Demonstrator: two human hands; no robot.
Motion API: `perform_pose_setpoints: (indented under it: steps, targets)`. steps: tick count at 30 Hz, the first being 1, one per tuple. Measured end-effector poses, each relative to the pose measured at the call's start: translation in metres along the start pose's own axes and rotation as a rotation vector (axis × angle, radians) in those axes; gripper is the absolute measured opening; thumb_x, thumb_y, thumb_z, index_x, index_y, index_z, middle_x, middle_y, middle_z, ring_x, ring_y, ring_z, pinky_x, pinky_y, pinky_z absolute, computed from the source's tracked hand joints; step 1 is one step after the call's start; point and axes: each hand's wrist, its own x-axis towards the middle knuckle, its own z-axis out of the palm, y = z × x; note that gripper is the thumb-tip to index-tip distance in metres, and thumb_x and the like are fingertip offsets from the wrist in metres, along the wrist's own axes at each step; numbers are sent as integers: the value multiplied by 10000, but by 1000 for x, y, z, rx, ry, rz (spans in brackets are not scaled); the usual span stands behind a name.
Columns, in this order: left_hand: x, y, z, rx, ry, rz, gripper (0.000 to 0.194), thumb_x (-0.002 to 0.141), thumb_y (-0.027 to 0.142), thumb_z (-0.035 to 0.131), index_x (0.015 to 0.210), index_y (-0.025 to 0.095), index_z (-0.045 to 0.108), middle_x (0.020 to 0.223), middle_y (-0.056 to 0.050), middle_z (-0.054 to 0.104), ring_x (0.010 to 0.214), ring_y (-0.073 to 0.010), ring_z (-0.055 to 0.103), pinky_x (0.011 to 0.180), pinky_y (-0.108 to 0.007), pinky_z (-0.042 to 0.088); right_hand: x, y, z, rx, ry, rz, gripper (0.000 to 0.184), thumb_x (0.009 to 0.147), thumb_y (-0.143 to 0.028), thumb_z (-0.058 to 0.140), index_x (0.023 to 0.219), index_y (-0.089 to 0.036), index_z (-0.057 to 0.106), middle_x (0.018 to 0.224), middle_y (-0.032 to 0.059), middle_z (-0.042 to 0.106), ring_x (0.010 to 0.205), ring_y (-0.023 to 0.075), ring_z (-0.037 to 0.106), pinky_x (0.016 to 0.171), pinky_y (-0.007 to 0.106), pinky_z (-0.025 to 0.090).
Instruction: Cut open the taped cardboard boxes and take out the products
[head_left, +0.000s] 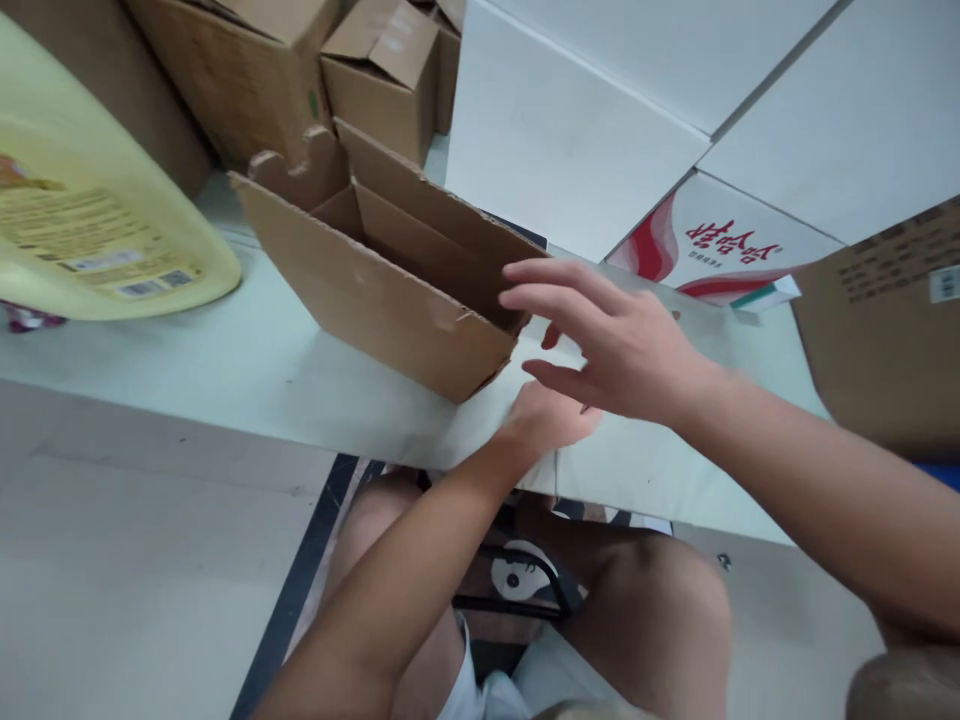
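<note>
Fingers (564,302) of the right hand (637,345): open, parted and loosely curved, pointing left; tips overlapping the right end of the open-topped cardboard box (379,305) in view, contact impossible to tell.
Fingers of the left hand (551,415): mostly hidden below the right hand; cannot tell whether open or closed.
Box position: on the white tabletop (292,385), left of both hands, lower right corner near the front edge.
Box mouth: facing up, with rough rims and a notched flap at the far left end.
Box long axis: slanting from upper left to lower right, one narrow end toward the hands.
Open room: a bare strip between long near wall and table edge; more bare surface from the hands rightward to the large brown carton (885,350).
Left limit: yellow plastic bottle (112,210), just beside the box.
Behind: closed cardboard cartons (382,95), white panels (570,130) and a red-and-white printed carton (739,245).
</note>
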Motion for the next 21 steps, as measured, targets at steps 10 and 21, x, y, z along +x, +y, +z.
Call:
perform_pose_setpoints:
  steps: [10, 21]
  targets:
    - [-7, -12, 3, 5, -213, 40, 267, 860, 313, 553, 980, 193, 759, 1040, -137, 770, 1015, -296, 719, 823, -358, 550, -13, 17, -24, 43, 153, 126, 37, 855, -249, 685, 830, -224, 694, 769, 3, 755, 635, 124, 681, 551, 236, 480]
    - [3, -4, 1, 104, -313, 51, 290, 883, 284, 502, 1011, 199, 748, 1106, -141, 767, 1047, -298, 720, 852, -374, 533, -226, 27, -65, -338, 891, 1280, 183, 695, -467, 751, 847, -365, 742, 975, 115, 784, 1042, 392, 743, 954, 588, 591]
